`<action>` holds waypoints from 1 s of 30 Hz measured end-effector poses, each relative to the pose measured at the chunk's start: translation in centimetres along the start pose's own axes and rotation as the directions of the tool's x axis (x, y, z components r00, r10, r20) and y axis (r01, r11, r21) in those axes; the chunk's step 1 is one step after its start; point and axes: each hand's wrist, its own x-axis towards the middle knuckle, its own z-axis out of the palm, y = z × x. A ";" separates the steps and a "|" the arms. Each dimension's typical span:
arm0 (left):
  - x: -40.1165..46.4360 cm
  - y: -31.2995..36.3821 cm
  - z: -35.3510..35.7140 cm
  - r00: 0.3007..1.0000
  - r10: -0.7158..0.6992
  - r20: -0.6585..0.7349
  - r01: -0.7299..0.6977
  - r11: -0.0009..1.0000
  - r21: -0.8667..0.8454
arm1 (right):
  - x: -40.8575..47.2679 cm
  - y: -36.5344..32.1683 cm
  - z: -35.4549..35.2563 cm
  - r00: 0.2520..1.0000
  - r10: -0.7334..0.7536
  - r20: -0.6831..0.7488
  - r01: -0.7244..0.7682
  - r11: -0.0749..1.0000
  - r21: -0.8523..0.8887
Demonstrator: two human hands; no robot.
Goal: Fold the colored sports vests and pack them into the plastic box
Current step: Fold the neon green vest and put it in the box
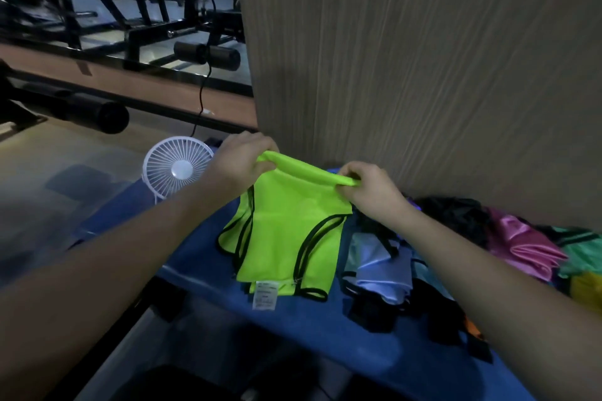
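A neon green vest (286, 231) with black trim hangs over the blue table surface (325, 322), its lower part and white label resting on the table. My left hand (242, 158) pinches its upper left edge and my right hand (371, 190) pinches its upper right edge. To the right lies a pile of other vests: a light blue one (378, 267), a pink one (521, 244), a green one (583, 254), a yellow one (586, 290) and black ones (456, 215). The plastic box is not in view.
A white desk fan (177, 166) stands at the table's left end, just beyond my left hand. A wood-grain wall panel (423, 58) rises right behind the table. Black gym equipment (146, 10) fills the far left background.
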 end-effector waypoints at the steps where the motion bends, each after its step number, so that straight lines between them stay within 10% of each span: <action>1: -1.1 0.1 0.0 0.999 0.038 -0.024 -0.038 0.999 -0.004 | -0.8 0.0 0.2 0.999 -0.030 0.018 0.030 1.000 -0.008; 17: -17.4 -0.3 1.4 0.952 0.220 0.215 -0.209 0.975 -0.072 | -11.9 -1.5 4.2 0.807 -0.121 0.579 0.449 0.762 -0.467; 25: -11.6 0.2 1.6 0.995 0.071 -0.074 -0.079 0.991 -0.109 | -8.2 -2.0 5.1 0.948 -0.124 0.293 0.221 0.919 -0.326; 30: -11.1 -0.2 6.1 0.990 0.053 0.132 -0.058 0.998 0.039 | -8.1 -1.7 8.0 0.918 -0.078 0.390 0.263 0.855 -0.447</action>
